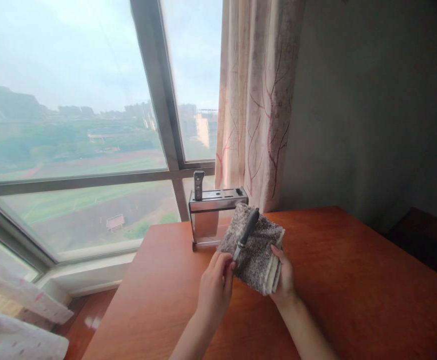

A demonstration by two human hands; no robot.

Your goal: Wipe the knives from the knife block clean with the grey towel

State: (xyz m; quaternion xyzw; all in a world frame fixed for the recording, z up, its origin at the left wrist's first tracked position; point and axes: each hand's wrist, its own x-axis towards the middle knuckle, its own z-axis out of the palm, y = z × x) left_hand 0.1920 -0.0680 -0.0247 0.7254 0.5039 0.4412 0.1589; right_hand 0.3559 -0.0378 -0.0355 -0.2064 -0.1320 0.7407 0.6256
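Observation:
A folded grey-brown fluffy cloth (259, 260) with a pale underside is held above the table. My right hand (285, 275) grips its right edge, thumb on top and the other fingers mostly hidden beneath. Across the cloth lies a small knife (248, 231), its dark handle pointing up and away and its narrow metal blade towards me. The fingers of my left hand (218, 275) are pinched together at the blade end, which they partly cover. Behind the cloth stands a knife block (218, 200) with a metal slotted top; one black-handled knife (198, 186) is upright in it.
The reddish-brown wooden table (353, 280) reaches out to both sides, its left edge near the window sill (91, 272). A patterned curtain (258, 110) hangs behind the knife block, beside a grey wall (364, 110). Another pale curtain (16, 330) hangs at lower left.

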